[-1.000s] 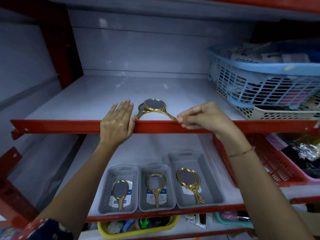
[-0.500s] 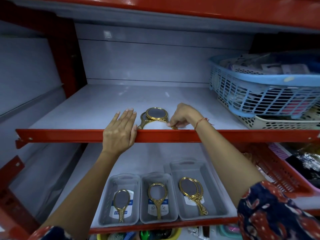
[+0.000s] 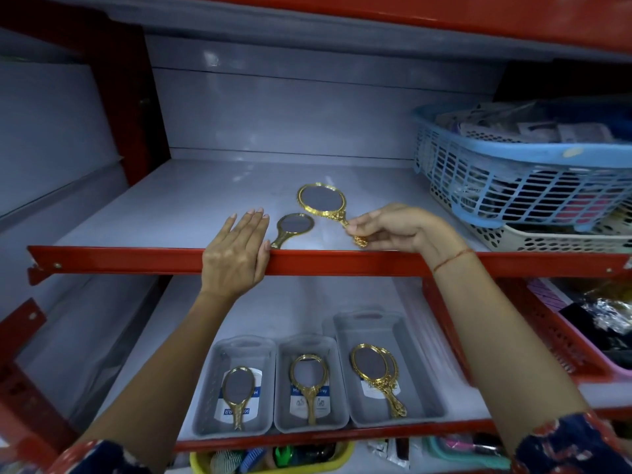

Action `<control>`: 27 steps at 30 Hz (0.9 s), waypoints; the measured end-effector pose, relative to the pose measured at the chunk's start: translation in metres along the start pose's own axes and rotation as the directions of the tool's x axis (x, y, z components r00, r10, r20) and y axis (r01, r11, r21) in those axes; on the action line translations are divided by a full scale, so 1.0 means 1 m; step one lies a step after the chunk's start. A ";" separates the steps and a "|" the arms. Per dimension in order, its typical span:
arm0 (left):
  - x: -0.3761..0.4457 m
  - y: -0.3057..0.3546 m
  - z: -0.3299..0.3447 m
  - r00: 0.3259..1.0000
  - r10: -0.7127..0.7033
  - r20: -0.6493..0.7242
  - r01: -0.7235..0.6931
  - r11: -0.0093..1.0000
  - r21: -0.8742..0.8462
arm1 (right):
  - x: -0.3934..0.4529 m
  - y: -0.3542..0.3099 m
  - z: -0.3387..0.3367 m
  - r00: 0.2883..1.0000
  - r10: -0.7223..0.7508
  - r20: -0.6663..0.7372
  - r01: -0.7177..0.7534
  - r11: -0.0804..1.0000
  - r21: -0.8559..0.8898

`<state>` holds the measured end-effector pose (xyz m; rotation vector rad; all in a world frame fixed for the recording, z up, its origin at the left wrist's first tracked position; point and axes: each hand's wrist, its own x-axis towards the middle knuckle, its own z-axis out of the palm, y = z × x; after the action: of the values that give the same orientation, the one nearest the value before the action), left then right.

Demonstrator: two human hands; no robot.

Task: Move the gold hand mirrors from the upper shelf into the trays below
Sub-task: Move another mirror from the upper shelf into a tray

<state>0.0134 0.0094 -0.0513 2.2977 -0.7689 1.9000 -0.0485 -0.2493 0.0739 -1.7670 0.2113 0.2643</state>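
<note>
My right hand (image 3: 396,229) pinches the handle of a large gold hand mirror (image 3: 323,202) and holds it tilted just above the upper shelf (image 3: 154,213). A smaller gold mirror (image 3: 293,227) lies flat on that shelf beside it. My left hand (image 3: 236,251) rests flat and empty over the shelf's red front rail, fingers together. On the lower shelf stand three grey trays: the left tray (image 3: 205,398) and the middle tray (image 3: 337,405) each hold one gold mirror, and the right tray (image 3: 420,381) holds two stacked mirrors.
A blue basket (image 3: 513,176) sits on a cream basket (image 3: 533,239) at the upper shelf's right. A red basket (image 3: 554,340) occupies the lower shelf's right side. A yellow bin (image 3: 273,468) with small items sits below. Red uprights frame the left.
My right hand reached over the rail, took the large mirror's handle and lifted it off the smaller mirror, which now lies exposed. My left hand has stayed on the rail.
</note>
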 end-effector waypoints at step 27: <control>0.002 0.001 0.001 1.000 0.006 -0.025 -0.006 1.000 -0.008 | 0.012 0.242 0.095 0.891 0.454 -0.014 -0.453 0.887 -0.090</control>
<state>0.0144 0.0077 -0.0500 2.2648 -0.7797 1.9211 -0.1116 -0.2075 -0.1747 -1.7886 0.6205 0.6274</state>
